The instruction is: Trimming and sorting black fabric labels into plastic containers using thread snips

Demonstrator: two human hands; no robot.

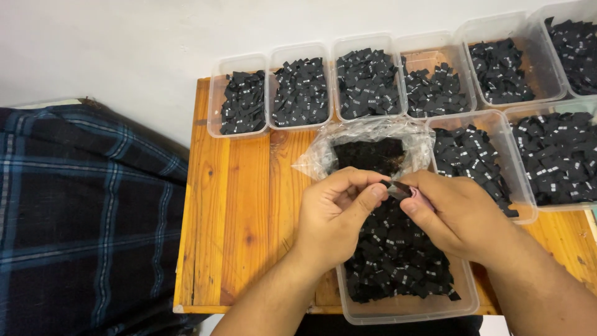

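My left hand (339,208) and my right hand (457,214) meet over a clear plastic tub (404,309) heaped with small black fabric labels (398,255). Both pinch the same small black label (398,188) between thumb and fingertips, just above the heap. Behind my hands lies an open clear plastic bag (320,152) with more black labels inside it.
A wooden table (242,218) carries a row of clear tubs of black labels along its far edge (244,102) (301,92) (368,82) (438,87) (500,71) (575,50), and two more at the right (472,162) (553,162). Dark blue plaid cloth (87,218) lies left of the table.
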